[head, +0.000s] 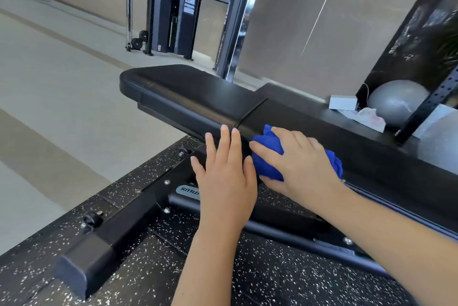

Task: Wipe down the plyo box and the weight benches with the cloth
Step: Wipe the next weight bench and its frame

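While the right hand [297, 159] presses a bunched blue cloth [269, 154] against the near edge of the black weight bench [193, 92], its fingers curl over the cloth and grasp it; the left hand [224, 172] lies just left of it, fingers straight and released, tips touching the pad's edge by the seam. The bench frame stands on a speckled black mat [173, 268]; a grey ball [396, 101] sits at the far right.

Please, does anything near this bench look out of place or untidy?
Slightly: crumpled white paper lies loose on the black surface behind the weight bench, beside a small white box and a grey exercise ball. It looks like litter. The bench shows no damage.
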Demonstrator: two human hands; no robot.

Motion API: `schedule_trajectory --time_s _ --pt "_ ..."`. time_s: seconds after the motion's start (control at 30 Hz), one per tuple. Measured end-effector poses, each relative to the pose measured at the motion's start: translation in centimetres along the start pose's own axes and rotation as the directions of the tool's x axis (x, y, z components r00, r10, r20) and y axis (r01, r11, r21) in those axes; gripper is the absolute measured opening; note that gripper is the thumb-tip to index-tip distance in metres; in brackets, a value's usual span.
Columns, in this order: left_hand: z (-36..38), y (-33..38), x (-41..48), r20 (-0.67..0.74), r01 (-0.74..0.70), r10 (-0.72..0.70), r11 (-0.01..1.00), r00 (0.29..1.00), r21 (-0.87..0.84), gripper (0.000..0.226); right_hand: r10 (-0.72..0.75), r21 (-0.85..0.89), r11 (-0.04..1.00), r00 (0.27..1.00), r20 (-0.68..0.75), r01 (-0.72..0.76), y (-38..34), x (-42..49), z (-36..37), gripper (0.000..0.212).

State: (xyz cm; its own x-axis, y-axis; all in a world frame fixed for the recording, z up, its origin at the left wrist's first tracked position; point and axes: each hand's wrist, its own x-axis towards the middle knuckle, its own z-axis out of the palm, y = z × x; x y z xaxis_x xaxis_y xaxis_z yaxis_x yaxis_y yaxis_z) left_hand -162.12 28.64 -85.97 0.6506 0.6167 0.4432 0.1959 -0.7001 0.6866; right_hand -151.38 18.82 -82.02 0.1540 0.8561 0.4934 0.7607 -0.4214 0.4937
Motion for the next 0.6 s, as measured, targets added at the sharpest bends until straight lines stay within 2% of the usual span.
schedule_trajectory --time_s 0.17,0.37,0.6 --pt "2.2 5.5 0.6 -0.009 -0.048 0.047 0.996 0.999 -0.078 0.059 0.028 0.035 0.999 0.999 0.016 -0.029 3.5 -5.0 -1.6 0.074" --pt "6.0 12.7 -0.5 0.042 -0.209 0.217 0.968 0.975 -0.136 0.053 0.048 0.069 0.996 0.996 0.073 -0.053 8.2 -11.7 -3.7 0.051" --pt "9.9 18.8 -3.0 0.115 -0.329 0.355 0.924 0.928 -0.194 0.057 0.126 0.108 0.984 0.978 0.164 -0.144 13.8 -20.8 -6.5 0.055"
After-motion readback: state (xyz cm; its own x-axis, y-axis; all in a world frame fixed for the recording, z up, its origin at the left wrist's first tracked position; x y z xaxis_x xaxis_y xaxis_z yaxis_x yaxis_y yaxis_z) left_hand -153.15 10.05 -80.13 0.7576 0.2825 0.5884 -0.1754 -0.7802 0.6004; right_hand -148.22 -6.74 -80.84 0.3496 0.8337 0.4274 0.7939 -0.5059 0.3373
